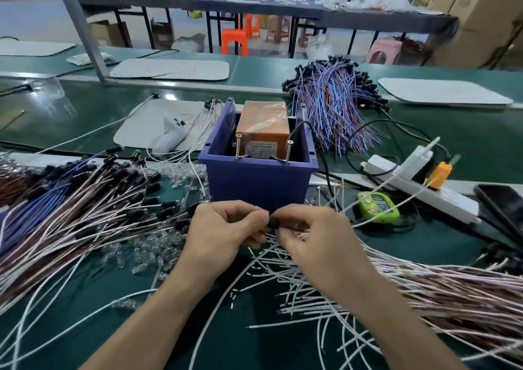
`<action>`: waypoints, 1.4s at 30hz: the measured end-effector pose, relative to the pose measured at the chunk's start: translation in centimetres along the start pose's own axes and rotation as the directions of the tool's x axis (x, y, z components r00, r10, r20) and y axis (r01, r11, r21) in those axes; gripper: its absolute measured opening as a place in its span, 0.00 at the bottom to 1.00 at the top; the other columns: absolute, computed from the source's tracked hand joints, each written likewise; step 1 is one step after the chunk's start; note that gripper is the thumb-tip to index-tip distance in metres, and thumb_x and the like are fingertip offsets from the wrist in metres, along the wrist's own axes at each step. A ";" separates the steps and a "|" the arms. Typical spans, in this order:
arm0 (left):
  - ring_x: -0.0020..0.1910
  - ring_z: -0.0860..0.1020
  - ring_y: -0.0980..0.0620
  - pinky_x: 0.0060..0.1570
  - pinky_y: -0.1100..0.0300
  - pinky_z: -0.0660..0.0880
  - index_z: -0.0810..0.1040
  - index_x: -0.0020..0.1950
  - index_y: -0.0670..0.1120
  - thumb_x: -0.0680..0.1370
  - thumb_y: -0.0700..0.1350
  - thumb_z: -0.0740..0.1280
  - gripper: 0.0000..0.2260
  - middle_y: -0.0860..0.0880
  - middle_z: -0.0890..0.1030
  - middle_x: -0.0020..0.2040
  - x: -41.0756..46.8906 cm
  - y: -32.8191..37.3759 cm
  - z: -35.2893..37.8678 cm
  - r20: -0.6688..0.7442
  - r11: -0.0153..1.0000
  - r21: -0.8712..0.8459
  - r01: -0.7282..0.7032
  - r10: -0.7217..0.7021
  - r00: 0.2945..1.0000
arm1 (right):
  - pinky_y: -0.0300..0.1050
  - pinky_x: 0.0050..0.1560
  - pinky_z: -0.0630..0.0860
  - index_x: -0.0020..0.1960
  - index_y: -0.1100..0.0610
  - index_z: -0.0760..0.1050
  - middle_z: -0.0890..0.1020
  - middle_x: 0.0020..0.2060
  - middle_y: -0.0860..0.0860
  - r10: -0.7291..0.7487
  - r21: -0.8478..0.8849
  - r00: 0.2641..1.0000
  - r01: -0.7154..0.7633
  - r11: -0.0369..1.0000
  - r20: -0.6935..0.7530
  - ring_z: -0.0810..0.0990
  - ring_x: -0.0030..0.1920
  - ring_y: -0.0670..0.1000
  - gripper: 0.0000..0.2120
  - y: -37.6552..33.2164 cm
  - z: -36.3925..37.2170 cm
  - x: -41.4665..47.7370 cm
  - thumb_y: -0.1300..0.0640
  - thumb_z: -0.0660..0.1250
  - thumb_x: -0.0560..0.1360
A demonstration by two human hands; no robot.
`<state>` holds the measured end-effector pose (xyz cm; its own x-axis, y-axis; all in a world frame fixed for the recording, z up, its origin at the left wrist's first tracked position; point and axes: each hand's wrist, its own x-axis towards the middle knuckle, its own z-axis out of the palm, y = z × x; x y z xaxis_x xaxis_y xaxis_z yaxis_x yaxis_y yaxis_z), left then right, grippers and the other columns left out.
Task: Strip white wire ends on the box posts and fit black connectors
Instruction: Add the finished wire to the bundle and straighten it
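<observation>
Seemingly mid-batch: black connector (272,224) pinched between left hand (226,229) and right hand (310,235) before blue box (256,184); fitted wires (85,199) heaped toward tabletop's left edge; unfitted wires (424,290) toward right edge

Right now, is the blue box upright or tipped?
Upright: the blue box sits on its base, open top facing up, orange block inside.
</observation>
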<state>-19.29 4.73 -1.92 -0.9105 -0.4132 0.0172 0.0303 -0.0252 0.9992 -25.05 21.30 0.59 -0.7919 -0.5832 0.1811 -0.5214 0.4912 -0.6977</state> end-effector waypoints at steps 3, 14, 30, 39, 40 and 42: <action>0.28 0.81 0.50 0.30 0.62 0.78 0.88 0.40 0.48 0.74 0.42 0.75 0.04 0.42 0.85 0.33 0.0 -0.2 -0.1 0.005 0.999 0.022 -0.050 0.050 0.999 | 0.31 0.43 0.73 0.51 0.43 0.83 0.84 0.39 0.37 -0.035 0.041 0.998 0.037 0.998 -0.054 0.81 0.43 0.39 0.07 0.7 0.9 -0.4 0.55 0.72 0.76; 0.27 0.78 0.57 0.29 0.62 0.73 0.87 0.37 0.56 0.77 0.68 0.65 0.20 0.56 0.81 0.28 -0.8 -1.0 0.3 0.010 0.829 0.492 -0.264 0.297 0.955 | 0.41 0.41 0.78 0.51 0.49 0.85 0.85 0.37 0.45 -0.044 0.399 0.993 -0.006 0.917 0.114 0.82 0.37 0.45 0.09 1.0 1.3 -0.7 0.50 0.67 0.79; 0.28 0.63 0.50 0.31 0.57 0.62 0.81 0.31 0.39 0.74 0.64 0.67 0.28 0.46 0.67 0.27 -0.9 -0.8 1.3 0.027 0.985 0.156 -0.075 0.072 0.997 | 0.27 0.31 0.68 0.44 0.52 0.87 0.80 0.27 0.40 -0.077 0.515 0.989 0.002 0.857 0.124 0.74 0.26 0.39 0.07 1.0 0.4 -0.6 0.58 0.72 0.78; 0.24 0.54 0.52 0.29 0.57 0.52 0.62 0.26 0.46 0.80 0.54 0.70 0.28 0.51 0.57 0.24 -0.8 -0.7 1.3 0.079 0.988 0.086 0.128 -0.134 0.988 | 0.35 0.28 0.65 0.41 0.43 0.85 0.74 0.24 0.44 -0.003 0.399 0.981 -0.076 0.914 0.196 0.66 0.26 0.43 0.05 1.4 0.1 -0.5 0.47 0.72 0.74; 0.25 0.53 0.51 0.28 0.58 0.53 0.62 0.28 0.42 0.77 0.58 0.70 0.29 0.50 0.57 0.25 -0.8 -0.6 1.2 0.091 0.990 0.101 0.100 -0.109 0.990 | 0.35 0.28 0.65 0.40 0.44 0.85 0.74 0.24 0.44 0.002 0.406 0.978 -0.089 0.910 0.210 0.66 0.27 0.44 0.05 1.4 0.0 -0.5 0.47 0.72 0.73; 0.25 0.54 0.51 0.26 0.60 0.54 0.63 0.30 0.35 0.71 0.63 0.71 0.33 0.49 0.57 0.26 -0.8 -0.5 0.9 0.130 0.991 0.124 0.054 -0.070 0.989 | 0.34 0.28 0.65 0.40 0.45 0.85 0.74 0.24 0.43 0.005 0.423 0.971 -0.109 0.900 0.240 0.66 0.26 0.42 0.05 1.5 -0.2 -0.5 0.47 0.72 0.73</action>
<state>-18.95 5.91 -2.43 -0.9563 -0.2885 -0.0482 -0.0700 0.0657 0.9954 -25.49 22.44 -0.37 -0.6949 -0.7191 0.0062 -0.2482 0.2318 -0.9406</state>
